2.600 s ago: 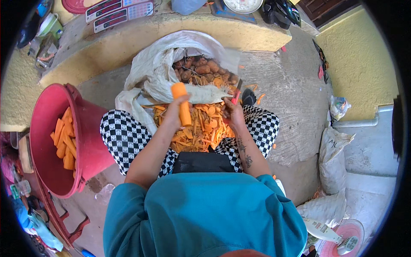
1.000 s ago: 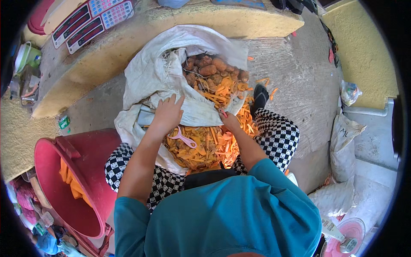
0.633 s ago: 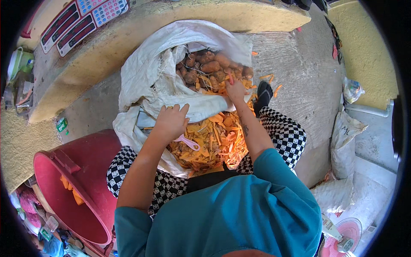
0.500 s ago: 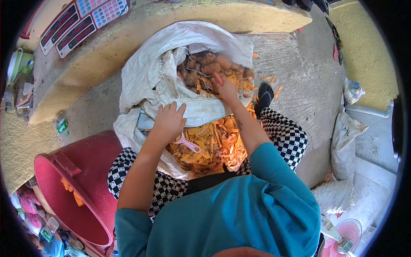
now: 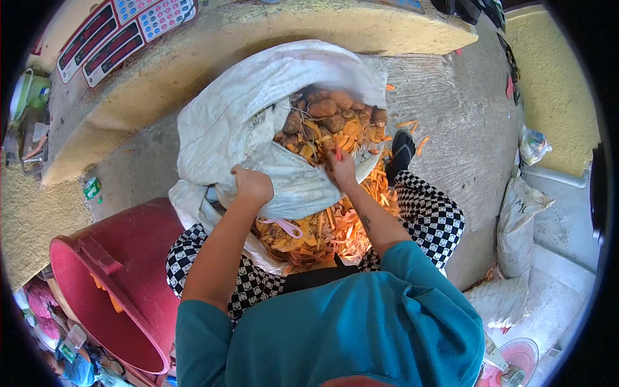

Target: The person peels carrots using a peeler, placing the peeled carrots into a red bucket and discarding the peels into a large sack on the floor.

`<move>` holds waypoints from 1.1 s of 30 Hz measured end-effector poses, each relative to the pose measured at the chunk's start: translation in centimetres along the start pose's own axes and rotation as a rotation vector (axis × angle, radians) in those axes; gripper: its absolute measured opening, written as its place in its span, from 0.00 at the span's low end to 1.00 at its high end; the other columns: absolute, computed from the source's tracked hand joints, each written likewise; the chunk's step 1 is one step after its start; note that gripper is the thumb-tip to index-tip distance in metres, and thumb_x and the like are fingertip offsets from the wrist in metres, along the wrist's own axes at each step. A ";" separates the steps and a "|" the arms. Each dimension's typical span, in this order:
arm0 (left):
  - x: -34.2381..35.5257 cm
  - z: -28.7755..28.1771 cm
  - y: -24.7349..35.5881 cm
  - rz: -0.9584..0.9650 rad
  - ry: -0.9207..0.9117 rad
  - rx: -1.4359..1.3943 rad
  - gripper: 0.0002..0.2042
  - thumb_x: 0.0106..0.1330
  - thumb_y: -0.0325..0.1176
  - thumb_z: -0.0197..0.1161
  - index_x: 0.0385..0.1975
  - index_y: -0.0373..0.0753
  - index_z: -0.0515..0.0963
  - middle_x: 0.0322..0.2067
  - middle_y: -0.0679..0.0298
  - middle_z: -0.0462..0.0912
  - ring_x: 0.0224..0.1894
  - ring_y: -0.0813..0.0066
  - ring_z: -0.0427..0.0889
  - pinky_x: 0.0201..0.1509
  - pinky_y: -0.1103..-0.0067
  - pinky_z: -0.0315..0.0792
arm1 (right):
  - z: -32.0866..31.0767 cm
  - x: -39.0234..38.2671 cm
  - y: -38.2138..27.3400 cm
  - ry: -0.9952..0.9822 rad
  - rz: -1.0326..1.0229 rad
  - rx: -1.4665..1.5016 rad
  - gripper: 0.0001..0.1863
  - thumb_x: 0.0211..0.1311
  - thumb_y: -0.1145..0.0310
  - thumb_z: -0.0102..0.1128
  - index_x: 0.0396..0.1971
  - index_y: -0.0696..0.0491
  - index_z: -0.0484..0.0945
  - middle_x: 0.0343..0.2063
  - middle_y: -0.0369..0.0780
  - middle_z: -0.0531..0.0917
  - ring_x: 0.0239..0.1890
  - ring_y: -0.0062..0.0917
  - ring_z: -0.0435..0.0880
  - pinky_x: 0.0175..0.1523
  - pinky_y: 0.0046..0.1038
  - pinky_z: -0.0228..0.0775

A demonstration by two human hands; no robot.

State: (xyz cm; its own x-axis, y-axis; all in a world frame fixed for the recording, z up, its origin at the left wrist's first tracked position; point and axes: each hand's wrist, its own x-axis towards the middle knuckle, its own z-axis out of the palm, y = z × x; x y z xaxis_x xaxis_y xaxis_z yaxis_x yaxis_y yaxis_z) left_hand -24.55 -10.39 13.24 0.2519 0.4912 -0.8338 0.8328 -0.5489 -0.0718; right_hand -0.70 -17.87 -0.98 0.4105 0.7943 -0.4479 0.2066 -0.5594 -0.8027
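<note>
A white woven sack (image 5: 213,135) lies open between my legs, with brown-orange root vegetables (image 5: 322,108) that look like carrots inside its mouth. My left hand (image 5: 255,186) is closed on the bunched cloth at the near left. At the near right edge of the mouth, my right hand (image 5: 342,169) is closed on the sack's rim; a small red bit shows at its fingertips. Orange peelings (image 5: 351,133) lie among the roots. A bigger heap of peelings (image 5: 322,235) sits below my hands, and a pink peeler (image 5: 284,226) rests on it, partly under the sack.
A large red tub (image 5: 122,277) lies tipped at my left, orange pieces inside. Beyond the sack runs a yellowish ledge (image 5: 271,32) with a scale's keypad panel (image 5: 122,35). Another white sack (image 5: 516,226) and a pink fan (image 5: 519,355) stand at the right.
The near rim of the sack has come toward me, uncovering more peelings among the roots. My right hand has drawn back to the rim; my left, flat before, has closed on the cloth.
</note>
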 end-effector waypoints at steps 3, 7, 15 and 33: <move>-1.6 -0.5 -0.3 0.046 0.145 -0.022 0.18 0.62 0.48 0.51 0.34 0.40 0.81 0.33 0.57 0.82 0.39 0.62 0.80 0.56 0.51 0.52 | 0.0 2.8 -2.9 0.161 -0.066 -0.086 0.19 0.54 0.56 0.61 0.32 0.59 0.76 0.22 0.46 0.79 0.27 0.38 0.79 0.34 0.33 0.68; -2.6 -0.7 -1.2 0.067 0.494 0.034 0.16 0.61 0.46 0.54 0.35 0.40 0.80 0.32 0.57 0.81 0.36 0.62 0.79 0.57 0.49 0.52 | 2.7 4.0 -7.2 0.045 -0.238 -0.431 0.22 0.51 0.55 0.62 0.39 0.56 0.74 0.33 0.47 0.81 0.37 0.43 0.79 0.40 0.38 0.70; -4.3 -2.2 -1.9 0.110 0.750 -0.142 0.13 0.60 0.41 0.55 0.34 0.39 0.77 0.30 0.56 0.80 0.37 0.60 0.80 0.60 0.48 0.51 | 2.6 4.9 -6.1 0.089 -0.186 -0.453 0.19 0.51 0.55 0.63 0.39 0.52 0.76 0.26 0.47 0.80 0.35 0.38 0.82 0.39 0.37 0.71; -6.0 -5.6 4.5 0.628 0.232 -2.141 0.24 0.61 0.50 0.58 0.47 0.35 0.73 0.43 0.59 0.78 0.43 0.70 0.78 0.46 0.76 0.71 | -8.0 -14.4 -16.7 -0.334 -0.127 0.690 0.15 0.58 0.64 0.58 0.43 0.53 0.70 0.25 0.37 0.81 0.08 0.15 0.60 0.14 0.18 0.53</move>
State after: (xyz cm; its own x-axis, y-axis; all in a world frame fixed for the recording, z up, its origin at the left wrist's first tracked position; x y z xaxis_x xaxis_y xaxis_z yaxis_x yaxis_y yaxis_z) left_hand -19.53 -12.03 20.95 0.5182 0.7357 -0.4362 -0.2548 0.6196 0.7424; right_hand -3.00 -21.82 22.04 0.1089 0.9331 -0.3428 -0.4102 -0.2720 -0.8705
